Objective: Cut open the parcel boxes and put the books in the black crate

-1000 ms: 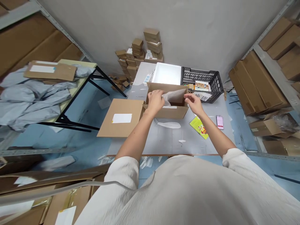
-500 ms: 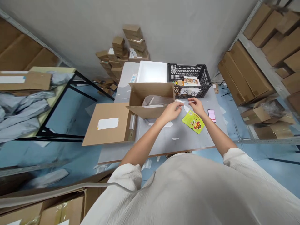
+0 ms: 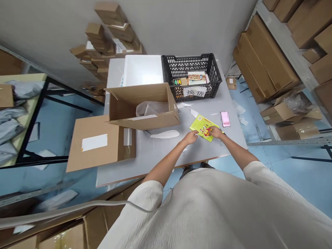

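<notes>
A yellow-green book [image 3: 201, 125] with a cartoon picture and a small white label on its cover lies aslant on the grey table [image 3: 140, 166]. At its lower left edge, my left hand [image 3: 191, 137] is closed with fingertips pinched; a sliver of white shows there, too small to name. Gripping the book's right side, my right hand [image 3: 215, 132] has its thumb over the cover and covers part of the picture. Beyond the book's upper left corner is a white paper scrap [image 3: 194, 113]. A phone [image 3: 225, 119] with a pinkish screen lies to the right.
An open cardboard box [image 3: 155, 121] with grey wrapping inside stands left of the hands. Beside it is a cardboard box with a white label [image 3: 75, 152]. At the back are a white foam box [image 3: 144, 69] and a black crate [image 3: 215, 83] holding books. Shelves flank the table.
Both hands have come down from the paper scraps near the crate to the book's edges. The right hand now grips the book. The camera view has shifted, bringing the table closer.
</notes>
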Tool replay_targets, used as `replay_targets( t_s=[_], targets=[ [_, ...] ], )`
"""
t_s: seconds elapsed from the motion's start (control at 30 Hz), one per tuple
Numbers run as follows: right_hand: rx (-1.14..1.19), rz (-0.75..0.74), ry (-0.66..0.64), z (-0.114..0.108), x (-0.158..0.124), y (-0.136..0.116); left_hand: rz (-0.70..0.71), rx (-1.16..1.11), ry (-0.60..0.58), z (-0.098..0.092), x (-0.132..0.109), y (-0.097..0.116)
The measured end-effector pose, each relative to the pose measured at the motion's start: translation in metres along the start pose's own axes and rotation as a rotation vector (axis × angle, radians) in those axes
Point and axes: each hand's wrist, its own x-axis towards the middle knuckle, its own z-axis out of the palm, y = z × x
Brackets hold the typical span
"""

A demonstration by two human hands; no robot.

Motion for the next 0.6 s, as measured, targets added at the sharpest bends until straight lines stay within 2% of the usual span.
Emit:
replay_targets(
  t_s=[0.13,0.23,0.4,0.6],
  targets=[
    [-0.239,0.016,-0.107,0.005,0.015,0.009,-0.023,0.018,-0.020,0.029,0.014,-0.002],
    [-0.330,0.046,-0.160,0.009,0.031,0.009,-0.041,-0.001,-0.042,0.047,0.026,-0.003],
    [-0.338,0.079,-0.161,0.017,0.050,0.016,-0.079,-0.039,-0.042,0.069,0.037,-0.011],
    [-0.297,0.065,-0.147,0.020,0.053,0.021,-0.127,-0.089,0.002,0.080,0.032,-0.029]
  ],
)
